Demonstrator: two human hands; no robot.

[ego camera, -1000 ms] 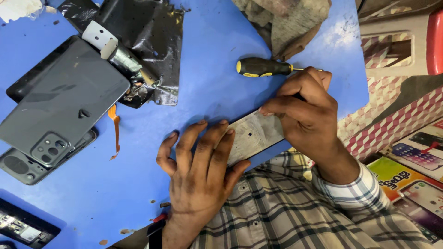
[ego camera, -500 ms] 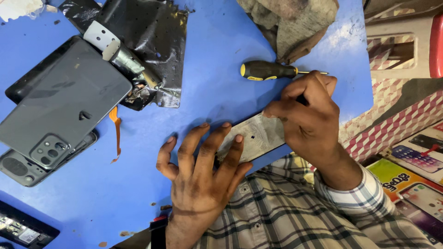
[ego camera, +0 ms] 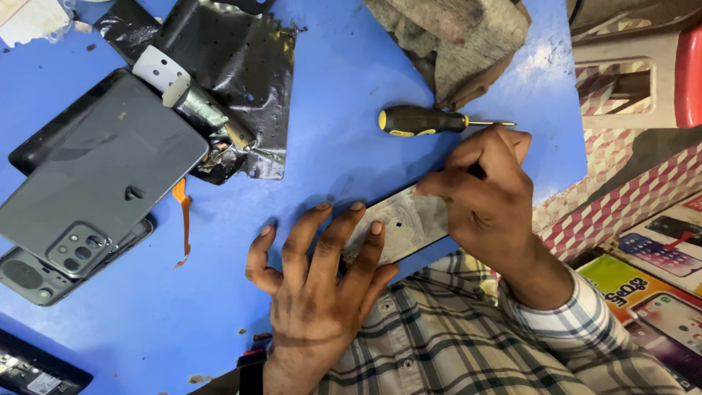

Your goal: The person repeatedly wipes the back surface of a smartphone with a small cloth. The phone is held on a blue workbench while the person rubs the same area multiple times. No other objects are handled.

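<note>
Metal, dull and scratched: the flat plate (ego camera: 398, 227) lies at the near edge of the blue table (ego camera: 336, 95), under both your hands. Your left hand (ego camera: 318, 292) presses it flat with fingers spread; your right hand (ego camera: 486, 197) is curled, pinching its far end. A black-and-yellow screwdriver (ego camera: 420, 121) lies just beyond.
</note>
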